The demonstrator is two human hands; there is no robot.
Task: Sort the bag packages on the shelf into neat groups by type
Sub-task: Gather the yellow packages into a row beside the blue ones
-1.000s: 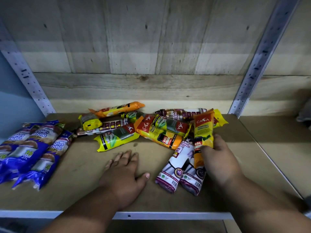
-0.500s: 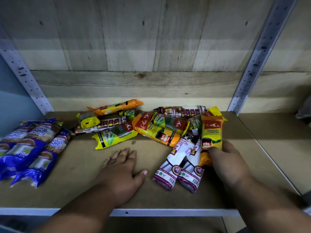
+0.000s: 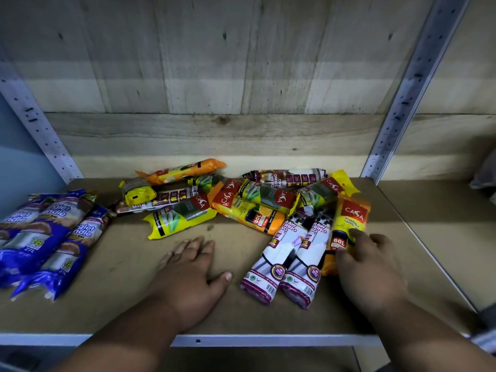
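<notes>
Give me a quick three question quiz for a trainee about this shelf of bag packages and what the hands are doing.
1. True or false: the left hand holds a package.
2. Which package does the right hand touch? A) blue package B) white draw string package C) orange 60L package
3. Fill in: the blue packages lie grouped at the shelf's ____ end.

Key
1. False; it rests flat on the shelf board.
2. C
3. Left, apart from the mixed pile at the back.

Blue packages [image 3: 45, 237] lie grouped left; yellow-orange ones [image 3: 249, 205] jumbled behind.
</notes>
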